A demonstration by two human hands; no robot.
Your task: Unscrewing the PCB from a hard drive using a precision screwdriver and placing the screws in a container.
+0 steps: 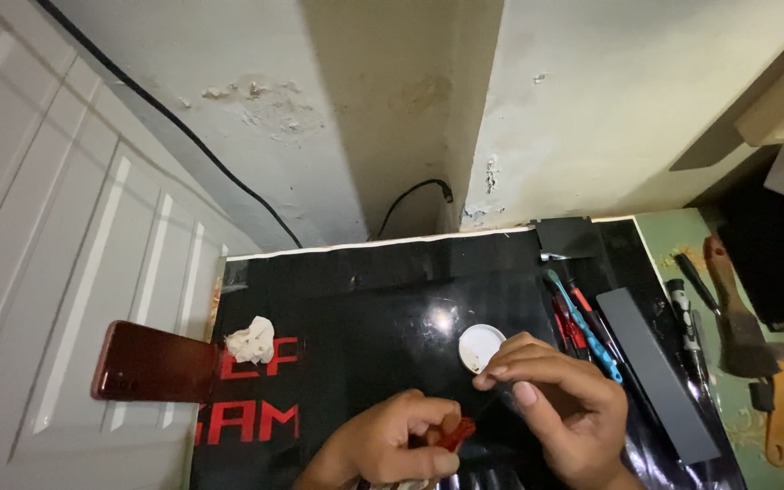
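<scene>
My left hand (394,445) is closed around a small tool with a red handle (456,433) near the front edge of the black mat (365,299). My right hand (560,404) pinches the thin dark end of that tool (492,396) between thumb and fingertips. A small round white lid (478,348) lies flat on the mat, right behind the right fingertips.
A crumpled white tissue (251,340) lies on the mat's left. A red phone (151,363) sticks out past the left edge. Screwdrivers (583,327), a grey bar (669,372) and a brush (732,308) lie on the right. Walls and black cables stand behind.
</scene>
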